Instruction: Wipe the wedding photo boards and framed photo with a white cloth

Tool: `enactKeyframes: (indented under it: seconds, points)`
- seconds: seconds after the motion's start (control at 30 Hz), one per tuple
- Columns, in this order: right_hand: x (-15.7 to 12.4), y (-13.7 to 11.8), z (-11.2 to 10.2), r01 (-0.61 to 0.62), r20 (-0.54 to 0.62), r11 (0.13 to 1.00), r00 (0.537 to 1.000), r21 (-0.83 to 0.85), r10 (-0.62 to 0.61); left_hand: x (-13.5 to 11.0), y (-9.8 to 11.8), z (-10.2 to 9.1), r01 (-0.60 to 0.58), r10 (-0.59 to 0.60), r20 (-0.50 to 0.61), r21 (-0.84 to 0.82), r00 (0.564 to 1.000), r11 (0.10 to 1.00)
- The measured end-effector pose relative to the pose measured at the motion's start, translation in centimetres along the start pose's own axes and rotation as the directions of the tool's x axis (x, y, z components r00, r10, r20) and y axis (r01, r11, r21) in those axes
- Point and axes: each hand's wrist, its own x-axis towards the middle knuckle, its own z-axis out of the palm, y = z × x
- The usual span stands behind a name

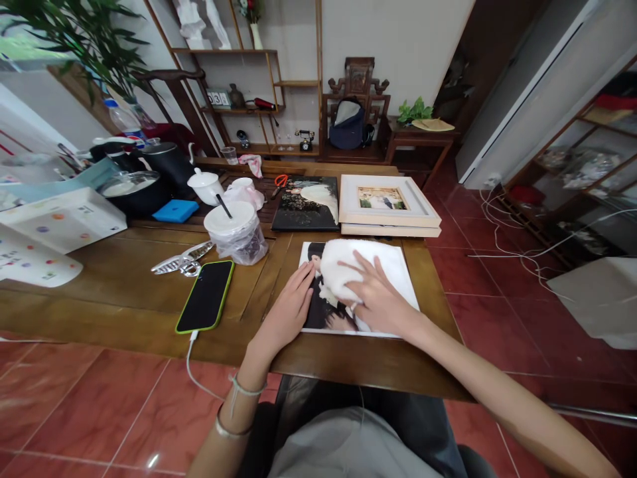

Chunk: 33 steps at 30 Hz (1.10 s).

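Note:
A wedding-type photo print (409, 279) lies flat near the front edge of the wooden table. My left hand (293, 299) rests flat on its left edge, fingers stretched out together. On the picture sits a thick white cloth (338, 255), which covers part of the pictured person. Spread fingers of my right hand (371, 292) press down on this cloth from above. The underside of the cloth and the print beneath it are hidden.
Behind the print are a stack of white picture frames (418, 206) and a dark photo panel (303, 206) with orange-handled scissors (281, 180). To the left lie a charging phone (206, 295), silver scissors (182, 259) and a lidded plastic cup (236, 232). Farther left stands a black kettle (172, 166).

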Motion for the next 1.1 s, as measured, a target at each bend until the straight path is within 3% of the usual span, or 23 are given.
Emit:
enactKeyframes:
  seconds: [0.1, 0.2, 0.3, 0.43, 0.5, 0.6, 0.73, 0.83, 1.1]
  points:
    - [2.4, 1.1, 0.1, -0.025, -0.05, 0.998, 0.998, -0.056, 0.023, 0.0, 0.1, 0.0, 0.013, -0.013, 0.0, -0.016, 1.0, 1.0]
    - [2.9, 0.0, 0.7, -0.009, -0.012, 0.989, 1.0, -0.145, 0.007, -0.1, 0.3, -0.2, 0.041, -0.041, -0.011, -0.053, 0.999, 0.998]
    - [1.0, -3.2, 1.8, 0.02, 0.077, 0.982, 0.997, -0.186, -0.006, -0.1, 0.4, -0.5, 0.059, -0.063, -0.032, -0.094, 0.998, 0.994]
    - [-3.3, -7.7, 2.8, 0.085, 0.129, 0.993, 0.989, -0.086, -0.073, 0.0, 0.4, -0.8, 0.094, -0.099, -0.043, -0.116, 0.994, 0.989]
    - [-4.6, -8.6, 2.7, 0.123, 0.145, 0.992, 0.982, -0.01, -0.121, 0.0, 0.4, -0.9, 0.106, -0.11, -0.035, -0.111, 0.993, 0.988]
    - [-4.8, -7.5, 2.2, 0.13, 0.159, 0.99, 0.977, 0.062, -0.138, -0.1, 0.3, -0.9, 0.094, -0.094, -0.004, -0.101, 0.996, 0.99]
    - [-2.4, -3.8, 1.3, 0.103, 0.077, 0.994, 0.991, 0.046, -0.106, -0.1, 0.3, -0.7, 0.051, -0.05, 0.009, -0.101, 0.999, 0.994]
    - [0.2, -1.7, 0.3, 0.066, 0.087, 0.997, 0.994, 0.028, -0.068, -0.1, 0.3, -0.6, 0.054, -0.054, -0.004, -0.086, 0.999, 0.995]
    - [8.3, -0.7, -0.7, 0.093, 0.102, 0.996, 0.99, 0.005, -0.093, -0.1, 0.2, -0.6, 0.085, -0.085, -0.004, -0.031, 0.996, 0.996]
